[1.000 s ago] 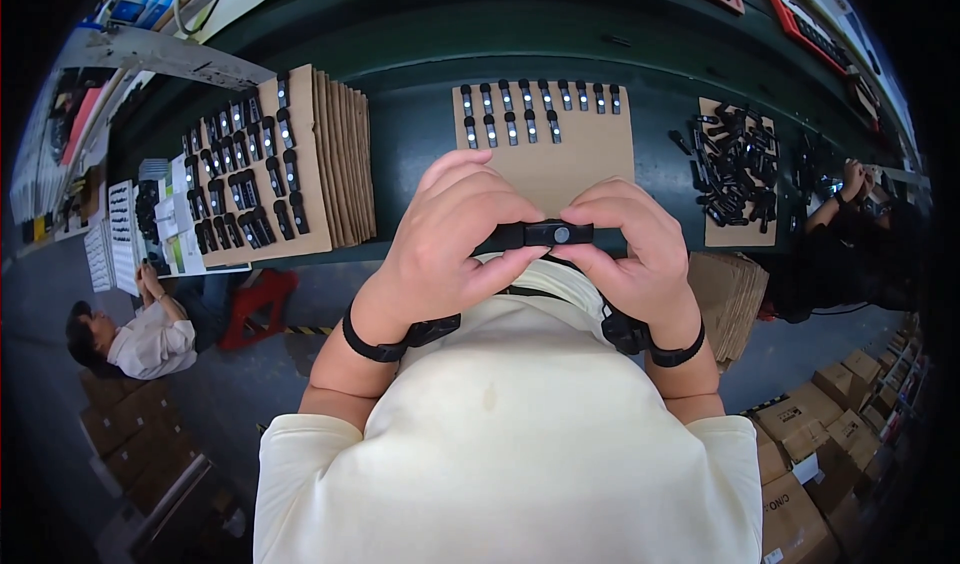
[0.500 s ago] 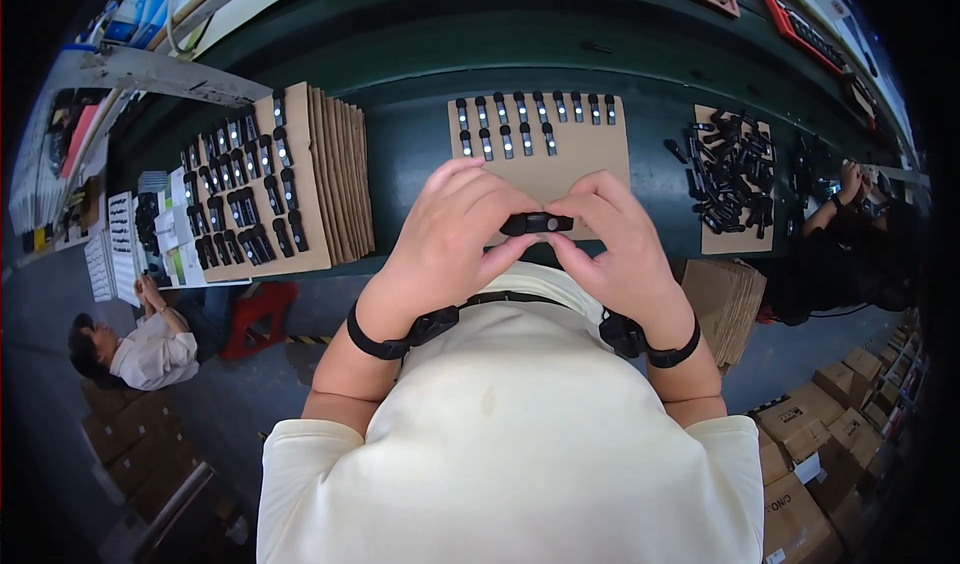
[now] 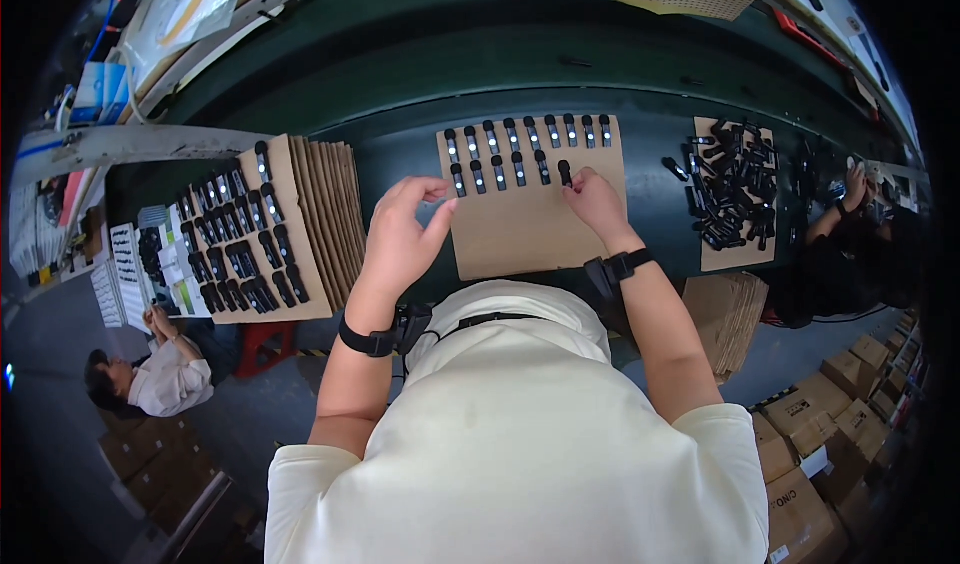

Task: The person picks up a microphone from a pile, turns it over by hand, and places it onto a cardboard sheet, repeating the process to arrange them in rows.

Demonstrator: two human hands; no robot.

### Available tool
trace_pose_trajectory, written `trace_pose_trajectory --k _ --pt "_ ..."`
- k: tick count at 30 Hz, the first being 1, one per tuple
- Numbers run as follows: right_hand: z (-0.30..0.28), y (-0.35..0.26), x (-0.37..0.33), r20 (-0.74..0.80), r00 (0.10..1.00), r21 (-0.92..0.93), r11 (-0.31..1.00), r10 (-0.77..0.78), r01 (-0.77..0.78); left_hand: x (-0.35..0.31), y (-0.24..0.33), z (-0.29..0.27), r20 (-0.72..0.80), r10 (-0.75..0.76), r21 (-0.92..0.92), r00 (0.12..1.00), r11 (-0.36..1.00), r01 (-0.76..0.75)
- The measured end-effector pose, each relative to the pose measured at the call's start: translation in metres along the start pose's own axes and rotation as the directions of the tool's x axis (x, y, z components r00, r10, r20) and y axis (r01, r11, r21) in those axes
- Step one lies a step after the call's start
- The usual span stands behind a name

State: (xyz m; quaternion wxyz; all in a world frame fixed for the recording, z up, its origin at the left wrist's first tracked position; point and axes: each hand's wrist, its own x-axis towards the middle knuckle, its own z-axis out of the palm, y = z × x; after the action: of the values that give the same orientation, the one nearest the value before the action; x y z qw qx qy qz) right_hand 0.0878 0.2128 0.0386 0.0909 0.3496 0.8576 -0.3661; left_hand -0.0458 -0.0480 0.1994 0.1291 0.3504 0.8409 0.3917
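Note:
My right hand point(image 3: 598, 207) pinches a small black mini microphone point(image 3: 565, 171) with a rounded dark head. It is at the right end of the second row on a brown cardboard sheet point(image 3: 515, 234) in front of me. Two rows of similar microphones lie there, heads pointing away from me, most showing a small bright spot. Over the sheet's left edge hovers my left hand point(image 3: 402, 236), open, thumb and fingers apart, holding nothing. The fingers of my right hand partly hide the lower end of the held microphone.
To the left, a stack of cardboard sheets point(image 3: 330, 214) carries several rows of microphones. A heaped pile of them point(image 3: 735, 179) lies on cardboard at the right, with one loose microphone point(image 3: 675, 169) beside it. Co-workers sit at both sides. Boxes point(image 3: 800, 509) stand lower right.
Both hands held the microphone near my body. My left hand has let go and moved left; my right hand has carried the microphone forward to the second row.

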Motion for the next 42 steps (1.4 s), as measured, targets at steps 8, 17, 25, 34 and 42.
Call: trace_pose_trajectory --k 8,17,25,34,42 --pt "0.012 0.002 0.035 0.023 0.997 -0.171 0.983 0.078 -0.073 0.02 -0.025 0.005 -0.019 -0.12 -0.019 0.993 0.993 0.12" --pt "0.014 0.0 0.045 0.056 0.987 -0.245 0.961 0.149 -0.131 0.029 -0.036 0.012 -0.001 -0.153 -0.048 0.988 0.987 0.153" --pt "-0.01 -0.015 0.086 -0.15 0.986 -0.049 0.996 -0.075 0.068 0.036 -0.047 0.015 -0.002 -0.21 -0.067 0.978 0.975 0.21" --pt "-0.014 -0.051 0.197 -0.32 0.891 -0.25 0.936 -0.321 0.248 0.045 -0.059 0.011 -0.011 -0.234 -0.051 0.972 0.971 0.234" --pt "-0.011 -0.06 0.225 -0.161 0.962 -0.268 0.948 -0.219 0.171 0.044 -0.066 0.011 0.019 -0.252 -0.054 0.968 0.966 0.252"
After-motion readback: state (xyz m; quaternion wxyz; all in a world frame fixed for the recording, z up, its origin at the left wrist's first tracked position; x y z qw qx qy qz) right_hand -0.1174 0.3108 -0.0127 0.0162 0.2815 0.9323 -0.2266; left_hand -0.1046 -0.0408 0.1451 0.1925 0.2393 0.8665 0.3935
